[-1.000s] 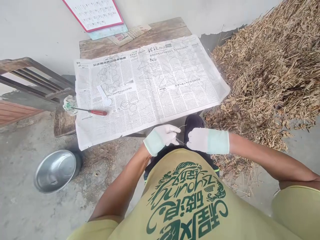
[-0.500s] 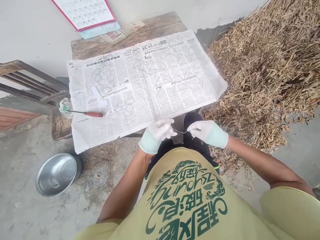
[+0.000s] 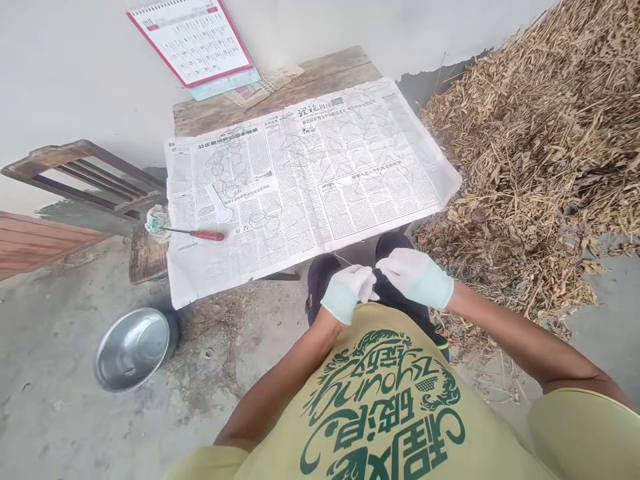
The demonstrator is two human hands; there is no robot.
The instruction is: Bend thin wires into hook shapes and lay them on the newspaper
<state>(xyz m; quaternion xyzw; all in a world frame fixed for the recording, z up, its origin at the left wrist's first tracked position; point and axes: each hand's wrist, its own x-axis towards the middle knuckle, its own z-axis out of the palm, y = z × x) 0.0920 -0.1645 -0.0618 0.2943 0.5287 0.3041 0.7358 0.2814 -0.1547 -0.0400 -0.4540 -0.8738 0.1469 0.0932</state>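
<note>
Both my hands wear white gloves with pale green cuffs and meet over my lap, just off the table's front edge. My left hand (image 3: 352,289) is closed, pinching a thin wire (image 3: 343,257) whose curved end sticks out toward the table. Close beside it, my right hand (image 3: 414,275) also pinches the wire, though the stretch between the fingertips is hard to see. On the spread newspaper (image 3: 295,240) lie thin wire rings (image 3: 225,163) at the left and several bent, angular wire shapes (image 3: 335,150) at the right.
A red-handled screwdriver (image 3: 207,235) and a white plastic spoon (image 3: 223,213) lie on the newspaper's left side. A calendar (image 3: 205,43) stands at the back of the wooden table (image 3: 330,67). Left are a wooden chair (image 3: 95,177) and a metal basin (image 3: 133,350); dry stalks (image 3: 540,160) heap at right.
My left hand has moved right, closer to my right hand, and a wire end now shows beyond its fingers. The view has shifted, so the table appears farther right and lower.
</note>
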